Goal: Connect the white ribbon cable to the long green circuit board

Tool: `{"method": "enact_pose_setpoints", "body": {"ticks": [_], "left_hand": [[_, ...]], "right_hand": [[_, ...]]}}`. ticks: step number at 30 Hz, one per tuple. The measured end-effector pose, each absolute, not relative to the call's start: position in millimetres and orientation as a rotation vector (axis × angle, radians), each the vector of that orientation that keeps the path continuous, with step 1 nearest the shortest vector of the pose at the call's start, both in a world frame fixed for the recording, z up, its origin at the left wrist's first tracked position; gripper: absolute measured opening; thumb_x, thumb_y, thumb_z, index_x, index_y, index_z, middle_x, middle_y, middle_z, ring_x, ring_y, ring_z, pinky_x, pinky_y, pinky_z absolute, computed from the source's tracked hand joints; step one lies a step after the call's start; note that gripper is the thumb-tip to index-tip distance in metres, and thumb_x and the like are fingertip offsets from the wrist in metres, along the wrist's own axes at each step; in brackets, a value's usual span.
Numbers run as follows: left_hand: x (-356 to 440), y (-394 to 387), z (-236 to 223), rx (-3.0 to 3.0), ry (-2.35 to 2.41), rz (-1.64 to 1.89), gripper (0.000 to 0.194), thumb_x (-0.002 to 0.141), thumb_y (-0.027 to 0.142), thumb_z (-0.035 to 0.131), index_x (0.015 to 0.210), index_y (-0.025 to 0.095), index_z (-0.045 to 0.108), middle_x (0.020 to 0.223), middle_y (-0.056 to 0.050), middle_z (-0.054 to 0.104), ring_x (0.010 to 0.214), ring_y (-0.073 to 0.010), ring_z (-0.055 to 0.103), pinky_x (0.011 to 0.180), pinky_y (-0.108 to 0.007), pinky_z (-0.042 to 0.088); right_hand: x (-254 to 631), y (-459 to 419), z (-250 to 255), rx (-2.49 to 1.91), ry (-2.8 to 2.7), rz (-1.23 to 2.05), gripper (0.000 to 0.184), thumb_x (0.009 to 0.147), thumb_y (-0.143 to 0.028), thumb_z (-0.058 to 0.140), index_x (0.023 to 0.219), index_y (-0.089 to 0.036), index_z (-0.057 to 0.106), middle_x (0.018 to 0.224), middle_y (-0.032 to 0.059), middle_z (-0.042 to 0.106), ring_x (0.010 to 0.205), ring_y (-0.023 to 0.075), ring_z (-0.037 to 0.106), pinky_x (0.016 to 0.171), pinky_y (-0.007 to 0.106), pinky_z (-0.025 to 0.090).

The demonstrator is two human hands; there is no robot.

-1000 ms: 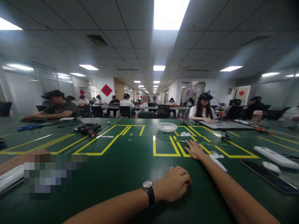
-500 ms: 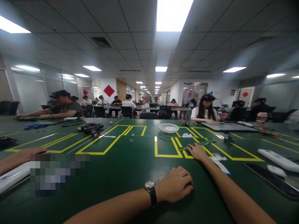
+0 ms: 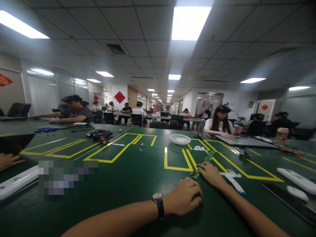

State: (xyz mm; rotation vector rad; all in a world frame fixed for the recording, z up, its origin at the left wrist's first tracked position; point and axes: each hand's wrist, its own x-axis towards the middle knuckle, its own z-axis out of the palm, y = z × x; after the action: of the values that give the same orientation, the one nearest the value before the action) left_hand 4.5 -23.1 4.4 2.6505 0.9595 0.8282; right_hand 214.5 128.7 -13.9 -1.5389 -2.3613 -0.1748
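My right hand (image 3: 210, 173) reaches forward over the green table (image 3: 138, 187). Its fingers are closed on a long, narrow green circuit board (image 3: 208, 157), and they cover the board's middle. One end of the board points away from me, the other toward my left hand (image 3: 184, 196). That hand rests on the table nearer to me, with a wristwatch (image 3: 158, 197) on its wrist. Its fingers are curled in, and nothing shows in them. Just right of my right hand lie a white strip with a blue end (image 3: 235, 184) and a white scrap (image 3: 232, 174).
Yellow tape (image 3: 179, 169) marks rectangles on the table. A white plastic basket (image 3: 179, 139) stands ahead, near crumpled white paper (image 3: 200, 148). Dark tools (image 3: 100, 135) lie left. A black phone (image 3: 287, 200) and white cases lie right. Another person's hand (image 3: 10, 161) is at the left edge.
The circuit board has turned from lying crosswise to pointing away from me, with my right hand on it. My left hand has barely moved. At the left edge another person's hand has drawn back.
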Motion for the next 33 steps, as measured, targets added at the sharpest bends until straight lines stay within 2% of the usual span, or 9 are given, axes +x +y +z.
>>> {"method": "enact_pose_setpoints", "body": {"ticks": [3,8,10,13,17,22,25,30,33], "left_hand": [[2,-13,1,2.386,1.043,0.971,0.019,0.088,0.023,0.045,0.102,0.021,0.059,0.108,-0.003,0.060,0.104,-0.0172,0.049,0.094,-0.031,0.036],[-2,1,-7,2.106,1.164,1.074,0.021,0.083,0.020,0.049,0.099,0.018,0.062,0.101,-0.004,0.060,0.100,-0.0185,0.049,0.090,-0.032,0.038],[-2,2,-8,2.078,1.139,1.096,0.022,0.081,0.020,0.051,0.100,0.019,0.062,0.101,-0.004,0.059,0.099,-0.0188,0.049,0.090,-0.032,0.039],[-3,3,-9,1.975,1.141,1.133,0.022,0.080,0.020,0.051,0.099,0.020,0.063,0.100,-0.004,0.059,0.098,-0.0194,0.050,0.089,-0.033,0.040],[-3,7,-8,1.734,1.089,1.175,0.021,0.080,0.019,0.051,0.098,0.018,0.062,0.096,-0.005,0.061,0.093,-0.0187,0.054,0.086,-0.033,0.041],[-1,14,-11,1.357,0.973,1.279,0.018,0.077,0.013,0.051,0.094,0.013,0.058,0.096,-0.007,0.061,0.083,-0.0142,0.057,0.075,-0.027,0.044],[1,17,-13,1.171,0.915,1.287,0.023,0.077,0.014,0.054,0.100,0.012,0.053,0.099,-0.009,0.059,0.078,-0.0120,0.058,0.072,-0.025,0.046],[0,21,-15,0.931,0.887,1.292,0.041,0.080,0.019,0.058,0.117,0.013,0.042,0.107,-0.013,0.057,0.079,-0.0129,0.062,0.082,-0.029,0.048],[-2,23,-18,0.874,0.815,1.320,0.034,0.086,0.031,0.054,0.113,0.013,0.043,0.110,-0.014,0.056,0.082,-0.0139,0.062,0.085,-0.031,0.047]], "right_hand": [[210,114,-8,-1.468,-2.334,-0.207,0.041,0.091,-0.042,0.034,0.105,-0.024,0.068,0.106,0.0071,0.066,0.102,0.0232,0.057,0.088,0.037,0.036],[201,100,-1,-1.448,-2.346,-0.228,0.036,0.091,-0.037,0.035,0.104,-0.021,0.065,0.081,0.0058,0.067,0.085,0.0216,0.061,0.077,0.033,0.038],[201,101,-3,-1.493,-2.326,-0.245,0.035,0.090,-0.036,0.037,0.103,-0.021,0.066,0.085,0.0068,0.067,0.087,0.0223,0.060,0.074,0.032,0.039],[204,107,-6,-1.628,-2.252,-0.277,0.038,0.087,-0.047,0.042,0.098,-0.020,0.066,0.097,0.0105,0.064,0.094,0.0262,0.059,0.072,0.033,0.041],[208,110,-4,-1.757,-2.296,-0.207,0.045,0.083,-0.057,0.044,0.087,-0.018,0.067,0.096,0.0134,0.062,0.088,0.0283,0.062,0.067,0.034,0.044],[205,104,6,-1.810,-2.369,-0.193,0.027,0.085,-0.033,0.045,0.088,-0.016,0.065,0.094,0.0144,0.064,0.085,0.0273,0.064,0.068,0.033,0.044],[203,100,13,-1.827,-2.382,-0.224,0.024,0.081,-0.022,0.045,0.095,-0.015,0.063,0.091,0.0153,0.066,0.084,0.0279,0.065,0.067,0.033,0.043],[188,86,22,-1.777,-2.328,-0.175,0.025,0.077,-0.021,0.049,0.098,-0.018,0.063,0.090,0.0140,0.069,0.082,0.0269,0.067,0.065,0.030,0.043],[165,66,24,-1.684,-2.346,-0.144,0.019,0.077,-0.019,0.050,0.090,-0.018,0.064,0.085,0.0118,0.069,0.080,0.0245,0.066,0.064,0.028,0.042]]}}
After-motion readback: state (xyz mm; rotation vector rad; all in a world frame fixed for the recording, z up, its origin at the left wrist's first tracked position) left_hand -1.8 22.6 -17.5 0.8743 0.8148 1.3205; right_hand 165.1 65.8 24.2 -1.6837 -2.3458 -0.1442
